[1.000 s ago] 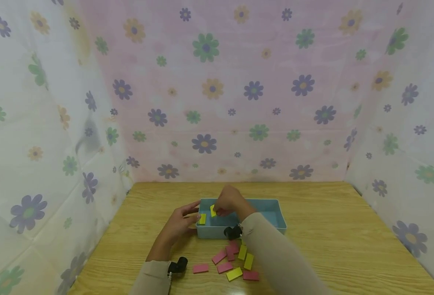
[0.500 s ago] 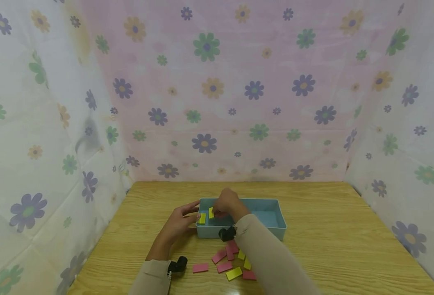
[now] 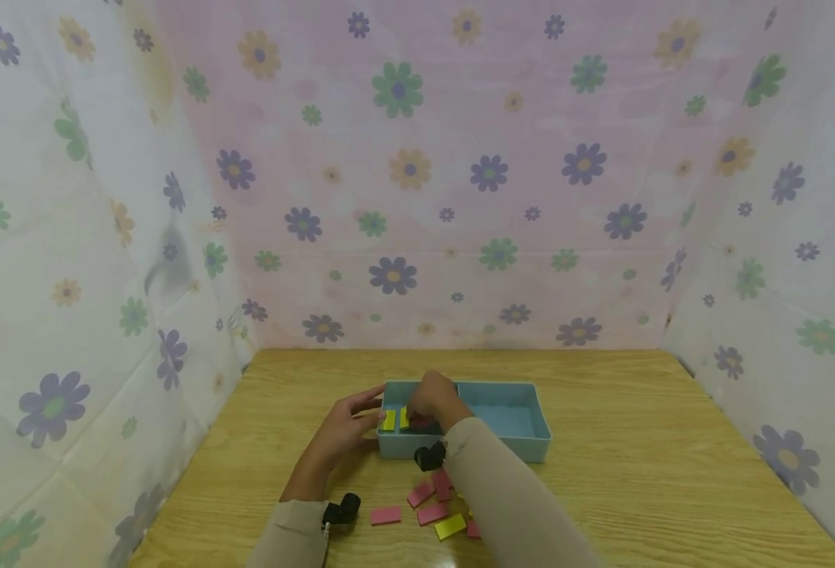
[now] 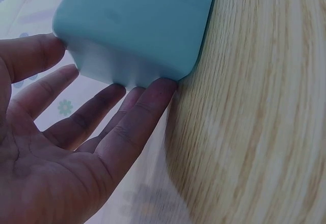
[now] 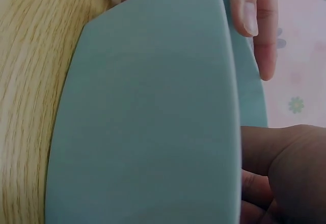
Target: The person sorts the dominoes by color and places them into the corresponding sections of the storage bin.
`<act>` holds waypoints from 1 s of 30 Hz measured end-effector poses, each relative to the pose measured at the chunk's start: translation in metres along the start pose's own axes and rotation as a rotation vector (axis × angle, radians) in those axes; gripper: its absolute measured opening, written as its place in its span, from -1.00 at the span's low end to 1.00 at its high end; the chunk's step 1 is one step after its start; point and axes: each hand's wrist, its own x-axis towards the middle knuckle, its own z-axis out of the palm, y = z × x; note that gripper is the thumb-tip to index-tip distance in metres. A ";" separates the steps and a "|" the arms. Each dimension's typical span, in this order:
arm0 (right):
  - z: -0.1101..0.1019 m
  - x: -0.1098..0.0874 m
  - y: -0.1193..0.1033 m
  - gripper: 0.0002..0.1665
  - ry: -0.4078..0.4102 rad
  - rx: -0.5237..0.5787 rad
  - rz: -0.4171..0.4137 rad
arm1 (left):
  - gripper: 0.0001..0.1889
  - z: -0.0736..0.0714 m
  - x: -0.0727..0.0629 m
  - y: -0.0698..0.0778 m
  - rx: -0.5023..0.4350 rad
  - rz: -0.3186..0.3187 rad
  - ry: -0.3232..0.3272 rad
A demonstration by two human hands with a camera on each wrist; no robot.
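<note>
A pale blue divided box point(image 3: 495, 450) stands on the table. Inside its left compartment, my right hand point(image 3: 431, 398) pinches a yellow rectangular block point(image 3: 404, 418), lowered below the rim. Another yellow block point(image 3: 389, 420) stands beside it against the left end. My left hand point(image 3: 346, 430) steadies that end from outside. In the left wrist view, the straight fingertips of this hand point(image 4: 76, 147) touch the end wall. The right wrist view has the box's front wall point(image 5: 147, 96) covering most of my right hand point(image 5: 295, 168), and the block is hidden there.
In front of the box lie several loose pink blocks point(image 3: 431, 515) and a yellow block point(image 3: 450, 527), partly covered by the right sleeve point(image 3: 509, 497). A single pink block point(image 3: 385, 516) lies apart at left. Flower-patterned cloth point(image 3: 452, 181) walls the table.
My right hand has moved slightly left and down into the box, bringing the yellow block closer to the one at the left end. My left hand stays in place.
</note>
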 end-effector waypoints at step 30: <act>0.008 -0.005 0.006 -0.42 -0.026 0.367 0.042 | -0.41 0.001 0.001 0.001 -0.024 0.001 0.015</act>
